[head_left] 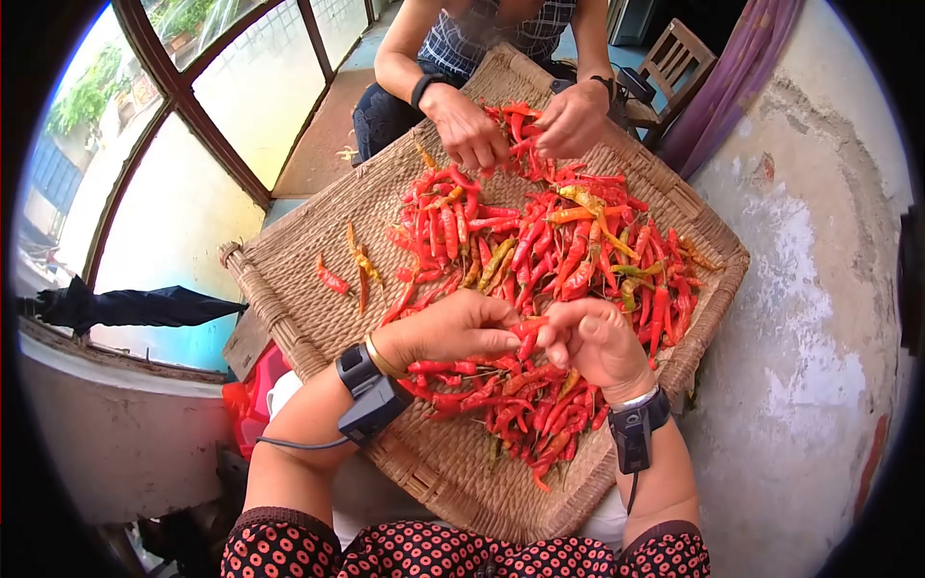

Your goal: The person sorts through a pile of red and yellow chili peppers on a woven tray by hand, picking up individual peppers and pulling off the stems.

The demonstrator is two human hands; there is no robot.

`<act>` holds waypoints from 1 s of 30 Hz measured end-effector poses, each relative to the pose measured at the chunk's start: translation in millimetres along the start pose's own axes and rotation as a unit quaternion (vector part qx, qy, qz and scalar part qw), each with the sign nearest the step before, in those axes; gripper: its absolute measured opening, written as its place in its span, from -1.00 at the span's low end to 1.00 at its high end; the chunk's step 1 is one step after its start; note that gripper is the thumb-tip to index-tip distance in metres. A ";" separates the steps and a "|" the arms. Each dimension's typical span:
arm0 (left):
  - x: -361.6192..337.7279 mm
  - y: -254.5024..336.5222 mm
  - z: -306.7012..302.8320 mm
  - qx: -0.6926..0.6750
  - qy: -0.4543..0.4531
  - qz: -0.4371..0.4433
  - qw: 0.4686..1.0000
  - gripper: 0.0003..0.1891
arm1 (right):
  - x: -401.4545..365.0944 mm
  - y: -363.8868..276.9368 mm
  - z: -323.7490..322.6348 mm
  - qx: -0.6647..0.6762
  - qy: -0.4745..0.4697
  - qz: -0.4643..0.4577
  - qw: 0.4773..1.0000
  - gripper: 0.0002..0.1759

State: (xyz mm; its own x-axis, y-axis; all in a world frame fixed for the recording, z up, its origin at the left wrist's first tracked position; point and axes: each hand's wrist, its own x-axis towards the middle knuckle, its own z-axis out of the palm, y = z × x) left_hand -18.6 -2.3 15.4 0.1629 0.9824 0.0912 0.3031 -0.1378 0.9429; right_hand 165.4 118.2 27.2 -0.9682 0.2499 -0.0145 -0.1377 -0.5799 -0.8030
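Many red chili peppers (540, 241), with some yellow and orange ones among them, are heaped on a square woven tray (328, 231). Over the near part of the heap, my left hand (453, 329) is closed, thumb against fingers, at one end of a red pepper (527, 328). The other end of that pepper meets the pinched fingertips of my right hand (599, 349). Both hands wear straps with small dark devices. A few loose peppers (331, 275) lie apart on the tray's left side.
Across the tray, another person's hands (573, 120) handle peppers at the far edge. A folded black umbrella (164, 308) leans by the windows at left. A wooden chair (674, 72) stands at the back right, and a worn wall (800, 289) rises on the right.
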 end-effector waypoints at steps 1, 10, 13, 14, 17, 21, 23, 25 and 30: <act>-1.4 2.3 -3.3 -0.080 0.003 -0.086 0.993 -0.82 | 0.0 2.0 -5.1 0.029 0.024 -0.008 0.999 -0.62; 10.9 -15.1 -36.7 -0.439 0.352 -0.116 0.818 -0.69 | 9.3 13.2 -17.6 -0.629 0.156 -0.008 0.761 -0.65; 7.5 -26.6 -28.0 -0.379 0.333 -0.179 0.845 -0.65 | 12.7 29.3 -23.7 -0.743 0.114 -0.079 0.655 -0.75; 7.8 -26.6 -22.8 -0.379 0.333 -0.180 0.844 -0.65 | 12.3 28.8 -22.0 -0.743 0.114 -0.078 0.655 -0.75; 7.4 -27.2 -4.5 -0.291 0.166 -0.212 0.918 -0.66 | 11.4 24.9 -14.6 -0.819 0.102 0.006 0.564 -0.82; 9.9 -18.6 15.5 0.006 0.019 -0.172 0.985 -0.66 | 11.5 26.3 -20.3 -0.858 0.098 0.017 0.504 -0.91; 10.1 -20.7 15.3 0.018 0.009 -0.159 0.987 -0.64 | 12.8 23.7 -18.3 -0.857 0.087 0.008 0.507 -0.91; 9.1 -20.7 14.1 0.029 0.000 -0.145 0.989 -0.62 | 14.7 20.2 -11.0 -0.741 0.148 -0.075 0.651 -0.92; 7.2 -25.0 16.5 -0.044 0.102 -0.130 0.985 -0.32 | 13.8 13.5 -0.4 -0.393 0.222 0.052 0.891 -0.89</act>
State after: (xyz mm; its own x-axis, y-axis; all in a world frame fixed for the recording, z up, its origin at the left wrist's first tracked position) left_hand -9.6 6.1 -12.8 -0.1052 0.9891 -0.1028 0.2256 0.1244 0.9662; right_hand 150.2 114.1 16.0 -0.7654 0.6094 -0.2071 0.3060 0.0614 -0.9501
